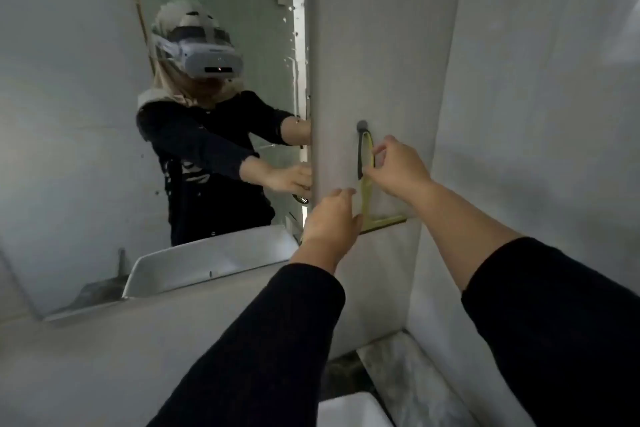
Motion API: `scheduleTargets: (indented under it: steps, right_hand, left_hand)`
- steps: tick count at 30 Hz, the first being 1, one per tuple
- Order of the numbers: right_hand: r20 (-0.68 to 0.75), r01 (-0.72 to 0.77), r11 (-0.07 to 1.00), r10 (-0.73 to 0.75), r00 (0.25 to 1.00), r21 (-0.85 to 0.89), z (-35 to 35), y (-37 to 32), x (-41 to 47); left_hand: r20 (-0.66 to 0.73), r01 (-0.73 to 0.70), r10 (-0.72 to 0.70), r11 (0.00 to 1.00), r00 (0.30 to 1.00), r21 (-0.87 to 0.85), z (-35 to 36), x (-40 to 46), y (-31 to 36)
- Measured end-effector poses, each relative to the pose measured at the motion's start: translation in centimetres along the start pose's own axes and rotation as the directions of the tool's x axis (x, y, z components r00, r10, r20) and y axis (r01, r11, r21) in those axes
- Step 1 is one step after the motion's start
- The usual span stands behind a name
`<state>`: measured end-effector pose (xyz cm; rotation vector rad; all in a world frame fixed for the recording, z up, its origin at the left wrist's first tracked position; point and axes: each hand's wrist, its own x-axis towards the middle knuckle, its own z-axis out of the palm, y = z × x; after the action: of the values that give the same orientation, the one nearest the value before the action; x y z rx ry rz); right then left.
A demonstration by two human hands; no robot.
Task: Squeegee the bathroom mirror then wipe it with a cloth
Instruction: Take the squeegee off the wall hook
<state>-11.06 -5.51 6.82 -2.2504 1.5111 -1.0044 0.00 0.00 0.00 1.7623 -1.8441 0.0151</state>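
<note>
Beside the mirror (221, 97), the squeegee (367, 191) hangs on a wall hook (362, 125); right hand (398, 170) fingers (381, 151) pinch its handle to unhook it, left hand (330, 218) fingers loosely together, steadying below.

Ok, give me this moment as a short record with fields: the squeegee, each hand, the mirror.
tool: yellow-green plastic squeegee, hanging by its handle loop from a grey wall hook, blade at the bottom
right hand: fingers pinching the handle loop
left hand: open, at the left end of the blade
mirror: wall mirror left of the hook, spotted along its right edge
cloth: none in view
</note>
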Motion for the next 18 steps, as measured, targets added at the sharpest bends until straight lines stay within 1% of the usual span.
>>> scheduleTargets:
  steps: [2, 3, 6, 10, 13, 16, 18]
  right_hand:
    - [-0.092, -0.003, 0.996, 0.011, 0.996, 0.084, 0.7, 0.2, 1.1]
    - [-0.113, -0.003, 0.993, 0.017, 0.993, 0.119, 1.2, 0.2, 1.5]
    - [-0.107, -0.009, 0.982, 0.030, 0.994, 0.191, 3.0, 0.7, 2.2]
    - [-0.120, -0.006, 0.968, 0.037, 0.992, 0.250, 3.9, 1.5, 2.2]
    - [-0.125, 0.009, 0.974, 0.019, 0.992, 0.227, 3.1, 1.3, 2.1]
    - [-0.150, 0.005, 0.975, 0.029, 0.988, 0.222, 1.5, 0.6, 1.7]
    - [-0.164, -0.015, 0.966, 0.059, 0.985, 0.257, 0.5, -0.1, 1.4]
  left_hand:
    - [-0.086, 0.064, -0.072, 0.994, 0.994, -0.085, 1.4, 0.9, 0.2]
    - [-0.115, 0.087, -0.100, 0.990, 0.988, -0.115, 2.1, 1.1, 0.4]
    - [-0.128, 0.132, -0.157, 0.974, 0.979, -0.185, 4.5, 1.8, 0.6]
    - [-0.149, 0.166, -0.194, 0.969, 0.970, -0.180, 6.4, 1.9, 0.6]
    - [-0.176, 0.167, -0.197, 0.972, 0.965, -0.168, 6.5, 1.4, 1.2]
    - [-0.215, 0.118, -0.153, 0.979, 0.965, -0.168, 5.6, 0.4, 2.1]
    - [-0.252, 0.081, -0.123, 0.982, 0.960, -0.168, 4.6, -0.4, 2.8]
